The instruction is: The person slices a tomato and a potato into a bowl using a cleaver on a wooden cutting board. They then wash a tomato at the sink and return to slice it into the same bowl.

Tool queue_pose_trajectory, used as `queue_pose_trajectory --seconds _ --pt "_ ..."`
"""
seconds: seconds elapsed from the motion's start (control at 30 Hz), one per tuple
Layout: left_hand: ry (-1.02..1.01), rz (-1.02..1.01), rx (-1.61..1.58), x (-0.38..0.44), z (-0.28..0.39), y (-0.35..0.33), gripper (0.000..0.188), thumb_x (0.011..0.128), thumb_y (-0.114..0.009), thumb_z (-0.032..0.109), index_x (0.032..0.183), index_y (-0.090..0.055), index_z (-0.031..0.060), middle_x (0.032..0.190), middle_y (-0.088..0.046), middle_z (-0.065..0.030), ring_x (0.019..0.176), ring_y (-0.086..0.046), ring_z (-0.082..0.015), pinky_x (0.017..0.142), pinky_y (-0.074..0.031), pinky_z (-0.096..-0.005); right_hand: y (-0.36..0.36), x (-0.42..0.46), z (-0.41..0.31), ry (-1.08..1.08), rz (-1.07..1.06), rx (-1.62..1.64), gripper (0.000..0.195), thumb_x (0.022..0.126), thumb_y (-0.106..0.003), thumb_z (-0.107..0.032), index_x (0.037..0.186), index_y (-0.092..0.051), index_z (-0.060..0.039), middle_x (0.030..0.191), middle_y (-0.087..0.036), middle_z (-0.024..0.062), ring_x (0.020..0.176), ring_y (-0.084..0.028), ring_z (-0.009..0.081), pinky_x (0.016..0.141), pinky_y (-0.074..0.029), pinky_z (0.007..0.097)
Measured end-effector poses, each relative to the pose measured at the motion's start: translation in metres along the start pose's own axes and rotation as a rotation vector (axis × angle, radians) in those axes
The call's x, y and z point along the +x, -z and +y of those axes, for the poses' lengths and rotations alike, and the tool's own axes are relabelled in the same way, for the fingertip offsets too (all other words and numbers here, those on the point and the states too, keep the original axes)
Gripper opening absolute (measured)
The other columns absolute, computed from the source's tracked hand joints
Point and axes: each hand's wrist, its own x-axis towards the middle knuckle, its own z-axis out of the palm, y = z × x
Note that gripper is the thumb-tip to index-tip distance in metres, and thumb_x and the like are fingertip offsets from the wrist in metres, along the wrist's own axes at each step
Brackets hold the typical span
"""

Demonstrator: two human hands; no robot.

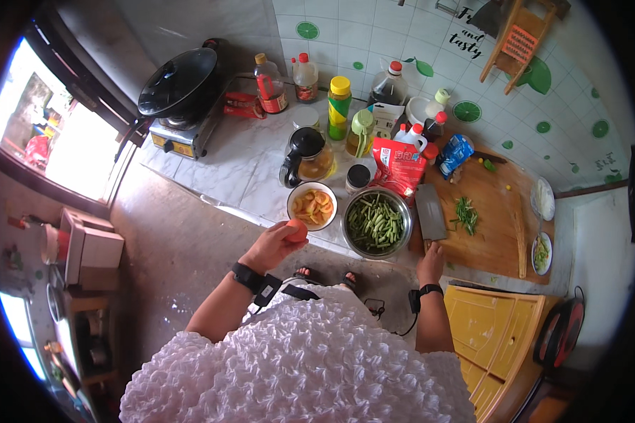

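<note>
My left hand (269,247) holds a round red tomato (296,231) at the near rim of a white bowl (290,203) of cut orange-red pieces (313,207). The handle of a cleaver (431,211) is in my right hand (430,264). The cleaver's broad blade lies flat over the left edge of a wooden cutting board (487,232). Between my hands stands a steel bowl (347,240) filled with cut green vegetable stalks (375,221). Chopped green onion (464,215) lies in a small heap on the board.
Behind the bowls stand a glass pot (317,158), a red seasoning bag (399,166) and several bottles. A lidded wok (180,82) sits on a portable gas stove (177,137) at the far left. At the board's right are a bundle of sticks (519,238) and a small dish (541,254).
</note>
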Motion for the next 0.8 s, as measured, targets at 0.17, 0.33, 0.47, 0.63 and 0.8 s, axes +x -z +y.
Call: queue_pose_trajectory --seconds 0.17,0.33,0.47,0.63,0.8 --pt "-0.078 0.072 -0.015 0.005 -0.026 -0.025 0.048 0.101 -0.059 0.011 0.143 -0.043 -0.0049 0.135 -0.053 -0.0170 0.122 -0.058 -0.0284 0.107 -0.052 -0.0407 0.012 -0.017 0.020 -0.005 0.145 0.352 0.029 0.094 -0.063 -0.009 0.120 -0.050 -0.0027 0.107 -0.060 0.0184 0.101 -0.060 0.0419 0.086 -0.050 0.0487" --pt "-0.061 0.128 -0.014 0.007 -0.034 -0.037 0.045 0.100 -0.061 0.012 0.139 -0.047 -0.0060 0.132 -0.057 -0.0167 0.120 -0.061 -0.0276 0.105 -0.053 -0.0392 0.042 -0.049 0.040 -0.004 0.215 0.970 0.026 0.101 -0.062 -0.017 0.121 -0.051 -0.0028 0.090 -0.054 0.0041 0.076 -0.057 0.0160 0.067 -0.049 0.0317" --pt "-0.055 0.076 0.044 0.014 -0.034 -0.043 0.046 0.100 -0.062 0.014 0.139 -0.049 -0.0052 0.131 -0.059 -0.0144 0.119 -0.062 -0.0236 0.104 -0.054 -0.0368 0.079 -0.059 -0.001 0.024 0.109 1.237 0.025 0.101 -0.064 -0.017 0.117 -0.053 -0.0013 0.079 -0.056 -0.0002 0.065 -0.053 0.0067 0.055 -0.044 0.0246" --pt "-0.067 0.015 0.128 0.028 -0.025 -0.053 0.045 0.099 -0.063 0.016 0.138 -0.052 -0.0017 0.129 -0.060 -0.0107 0.116 -0.062 -0.0206 0.101 -0.054 -0.0353 0.107 -0.049 -0.089 0.360 0.062 0.933 0.017 0.097 -0.067 -0.017 0.103 -0.064 -0.0012 0.077 -0.063 0.0083 0.062 -0.060 0.0187 0.058 -0.048 0.0316" --pt "-0.105 -0.018 0.274 0.036 -0.008 -0.037 0.040 0.100 -0.063 0.019 0.134 -0.057 0.0001 0.122 -0.064 -0.0076 0.112 -0.063 -0.0182 0.095 -0.054 -0.0316 0.131 -0.067 -0.182 0.685 -0.059 0.792 0.025 0.094 -0.069 -0.016 0.116 -0.067 -0.0058 0.091 -0.070 0.0119 0.074 -0.071 0.0280 0.063 -0.055 0.0372"
